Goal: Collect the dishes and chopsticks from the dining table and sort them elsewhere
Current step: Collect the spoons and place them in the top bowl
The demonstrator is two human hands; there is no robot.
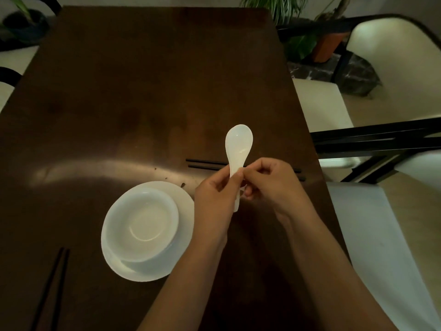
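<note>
Two bare forearms rise from the near edge, meeting over the right half of the table (143,91). The left hand (214,194) pinches the handle of a white spoon (238,145) between thumb and curled fingers, with the handle's end showing below its grip. The right hand (272,185) meets it from the right, fingers curled and fingertips on the same handle, just beside the left thumb; how firmly it grips is hard to judge, since the fingers overlap there. The spoon is held above the table, its bowl pointing far and facing up.

Beneath the spoon and hands a pair of black chopsticks (205,163) lies flat on the wood, running left to right, partly hidden by the hands, with the ends showing again past the right hand near the table's right edge. Left of the hands, a white bowl (143,223) sits in a white plate (183,199), the bowl set towards the plate's left side. A few dark crumbs lie on the wood near the plate's far rim. At the near left corner a second pair (51,287) of black chopsticks lies at a slant, running off the near edge.

White chairs (386,51) with dark frames stand to the right of the table, and potted plants (298,32) sit beyond its far right corner.
</note>
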